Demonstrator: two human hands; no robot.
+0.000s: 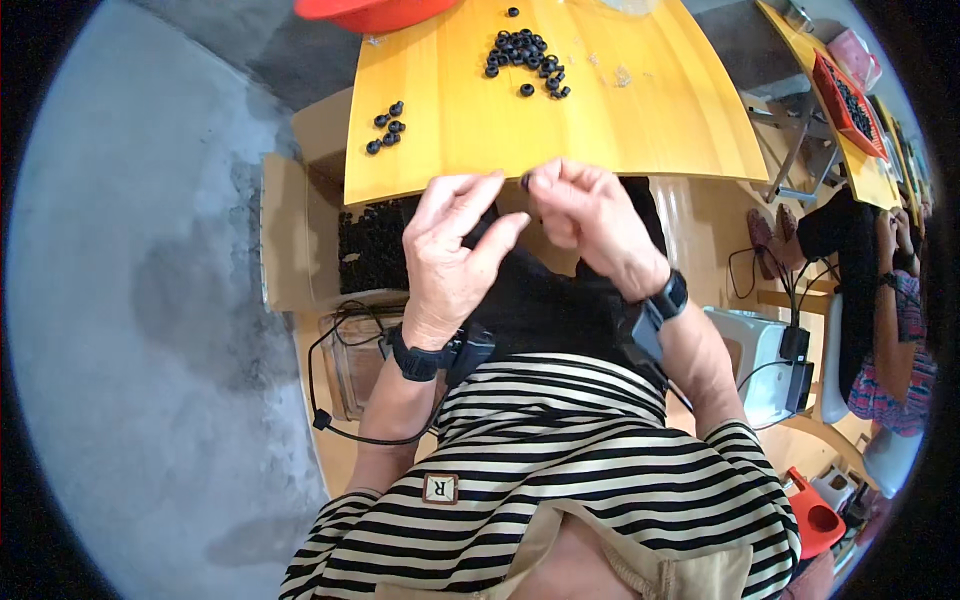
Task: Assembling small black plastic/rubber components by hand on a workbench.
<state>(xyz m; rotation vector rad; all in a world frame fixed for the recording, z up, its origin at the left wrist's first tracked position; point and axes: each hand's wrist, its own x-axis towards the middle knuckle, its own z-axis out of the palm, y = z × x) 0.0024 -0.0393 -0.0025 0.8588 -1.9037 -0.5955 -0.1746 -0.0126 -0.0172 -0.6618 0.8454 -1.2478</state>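
Just in front of the yellow table's near edge, my right hand [598, 215] pinches a small black part [526, 182] between thumb and fingertips; most of it is covered. My left hand [452, 250] is beside it, thumb and fingers apart, with nothing seen between them. On the yellow table [640, 120] lies a loose pile of small round black parts [518, 48], several with a hole through them. A smaller group of black parts [390, 128] sits toward the table's left edge. Small clear bits [622, 76] are scattered right of the pile.
A red basin [375, 12] stands at the far left edge of the table. Below on the left, a cardboard box [285, 235] holds many black parts. To the right, a person [890, 330] sits at another table with a red tray [848, 108] of dark parts.
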